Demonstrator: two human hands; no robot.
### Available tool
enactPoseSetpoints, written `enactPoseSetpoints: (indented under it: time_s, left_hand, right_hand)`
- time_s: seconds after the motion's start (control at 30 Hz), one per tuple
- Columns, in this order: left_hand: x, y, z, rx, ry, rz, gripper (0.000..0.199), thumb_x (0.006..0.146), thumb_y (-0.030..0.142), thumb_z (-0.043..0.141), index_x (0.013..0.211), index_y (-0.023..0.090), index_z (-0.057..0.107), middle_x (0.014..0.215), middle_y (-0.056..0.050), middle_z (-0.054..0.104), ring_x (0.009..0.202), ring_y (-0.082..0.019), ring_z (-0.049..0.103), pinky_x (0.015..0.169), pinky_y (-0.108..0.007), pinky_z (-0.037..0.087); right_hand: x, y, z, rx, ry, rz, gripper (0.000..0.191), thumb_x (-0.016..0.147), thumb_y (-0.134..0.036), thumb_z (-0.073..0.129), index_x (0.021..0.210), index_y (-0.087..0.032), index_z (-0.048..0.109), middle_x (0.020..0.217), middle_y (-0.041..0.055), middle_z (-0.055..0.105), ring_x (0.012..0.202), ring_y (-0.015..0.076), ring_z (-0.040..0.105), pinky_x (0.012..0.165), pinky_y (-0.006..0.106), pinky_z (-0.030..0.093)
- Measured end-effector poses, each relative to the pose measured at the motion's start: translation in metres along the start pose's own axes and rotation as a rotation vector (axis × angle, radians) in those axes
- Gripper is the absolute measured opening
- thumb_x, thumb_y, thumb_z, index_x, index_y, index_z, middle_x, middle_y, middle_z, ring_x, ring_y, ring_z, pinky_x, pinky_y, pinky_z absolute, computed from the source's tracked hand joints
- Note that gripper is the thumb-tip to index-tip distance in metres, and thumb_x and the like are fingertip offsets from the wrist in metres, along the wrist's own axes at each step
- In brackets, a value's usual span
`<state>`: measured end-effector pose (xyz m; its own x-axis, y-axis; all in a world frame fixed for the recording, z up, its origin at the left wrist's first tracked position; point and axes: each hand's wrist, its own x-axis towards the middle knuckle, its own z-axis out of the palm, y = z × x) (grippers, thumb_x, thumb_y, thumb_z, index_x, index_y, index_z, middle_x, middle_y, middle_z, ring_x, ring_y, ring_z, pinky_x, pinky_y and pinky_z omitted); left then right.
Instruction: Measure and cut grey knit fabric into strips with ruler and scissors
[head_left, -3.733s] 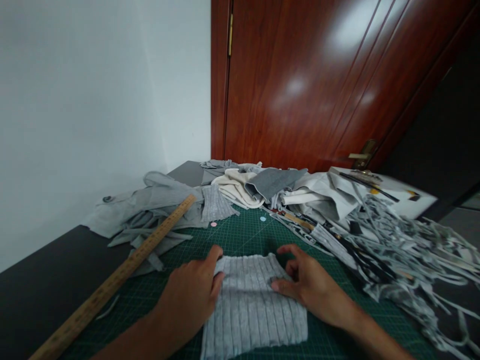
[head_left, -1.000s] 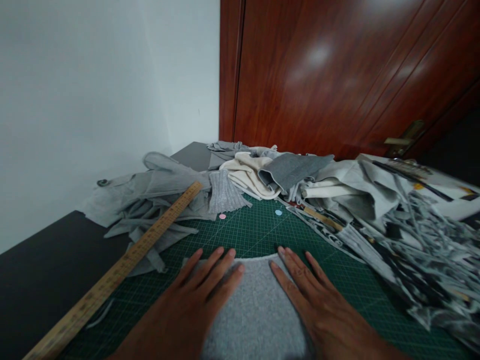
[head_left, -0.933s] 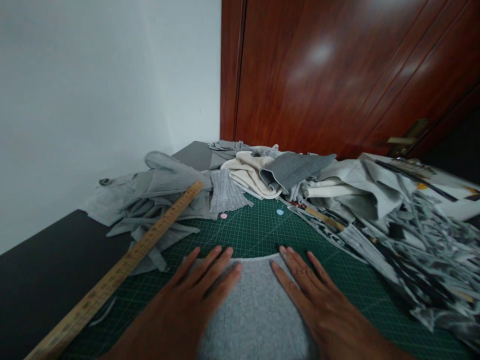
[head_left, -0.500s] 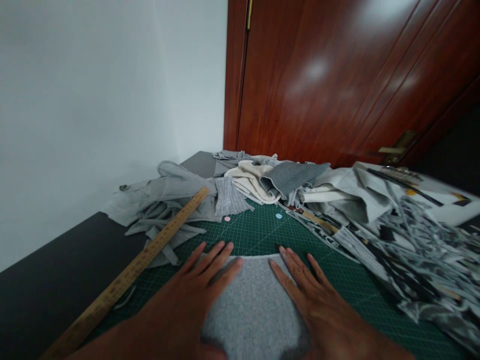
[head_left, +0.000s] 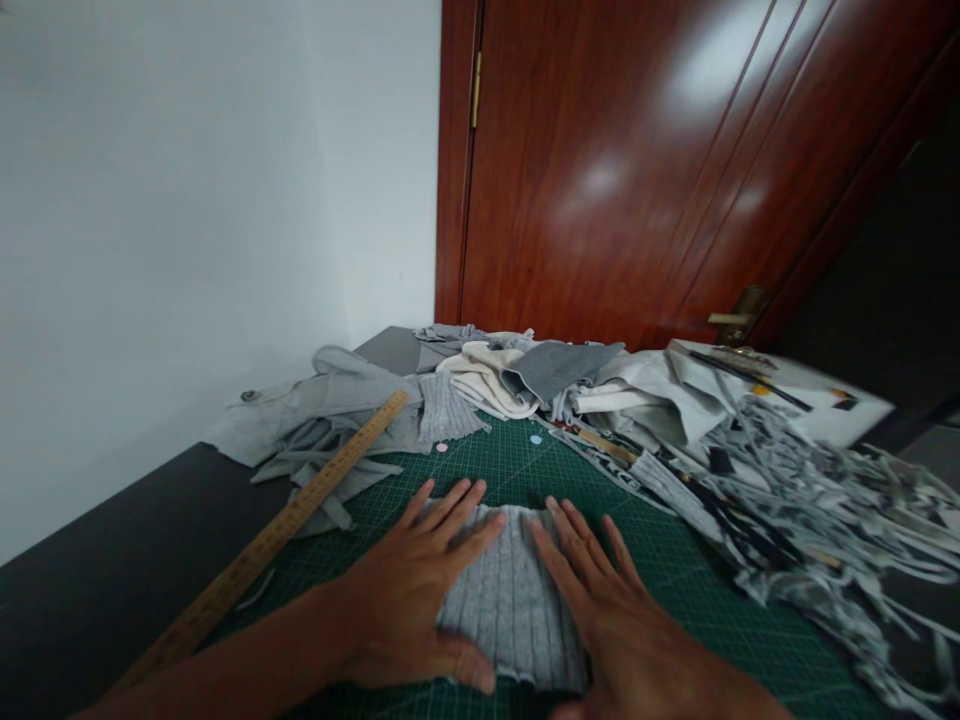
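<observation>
A piece of grey ribbed knit fabric (head_left: 517,600) lies flat on the green cutting mat (head_left: 697,620), its lower edge showing. My left hand (head_left: 427,580) rests spread on its left side, the fingertips at the upper left corner and the thumb near the lower edge. On the right side lies my right hand (head_left: 607,600), fingers apart, with its thumb mostly hidden at the bottom of the view. Neither hand grasps anything.
A wooden ruler (head_left: 300,510) slants along the left. Grey fabric scraps (head_left: 360,385) and cream cloth (head_left: 484,378) lie at the back, tangled strips (head_left: 795,480) on the right. Pink (head_left: 442,448) and blue (head_left: 535,440) discs sit on the mat. Behind is a wooden door (head_left: 585,200).
The fabric's ribs and lower edge now show, where its surface looked smooth before. Both hands remain spread on it, my left thumb now further out. The camera view has shifted.
</observation>
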<state>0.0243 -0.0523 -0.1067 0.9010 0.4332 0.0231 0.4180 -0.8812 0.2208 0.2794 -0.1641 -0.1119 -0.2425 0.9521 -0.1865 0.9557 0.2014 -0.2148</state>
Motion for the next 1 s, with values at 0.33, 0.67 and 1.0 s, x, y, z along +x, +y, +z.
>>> enactPoseSetpoints:
  time_s: [0.33,0.67,1.0]
  left_hand:
    - [-0.014,-0.013,-0.013,0.171,0.158,-0.089,0.066,0.101,0.038,0.055,0.163,0.027,0.036,0.176,-0.010,0.014,0.161,-0.033,0.017,0.128,-0.061,0.017]
    - [-0.059,-0.044,-0.075,0.252,0.408,-0.693,0.042,0.108,0.039,0.033,0.134,0.015,0.056,0.138,-0.015,0.062,0.123,-0.033,0.062,0.107,-0.051,0.048]
    - [-0.057,-0.077,-0.052,0.126,0.351,-0.831,0.032,0.100,0.041,0.046,0.108,0.019,0.068,0.075,0.001,0.067,0.075,-0.025,0.066,0.067,-0.027,0.034]
  right_hand:
    - [-0.042,0.018,0.016,-0.030,0.182,-0.187,0.102,0.094,-0.072,0.060,0.168,-0.019,0.015,0.171,0.0220,0.011,0.156,0.0511,0.011,0.115,0.083,0.016]
    - [-0.045,0.027,0.010,0.060,0.359,0.047,0.058,0.105,-0.041,0.051,0.155,-0.012,0.051,0.162,0.0201,0.048,0.148,0.0411,0.046,0.121,0.066,0.039]
    - [-0.035,0.032,0.013,0.123,0.423,-0.008,0.054,0.102,-0.034,0.055,0.150,-0.011,0.049,0.153,0.0223,0.058,0.142,0.0370,0.054,0.121,0.062,0.042]
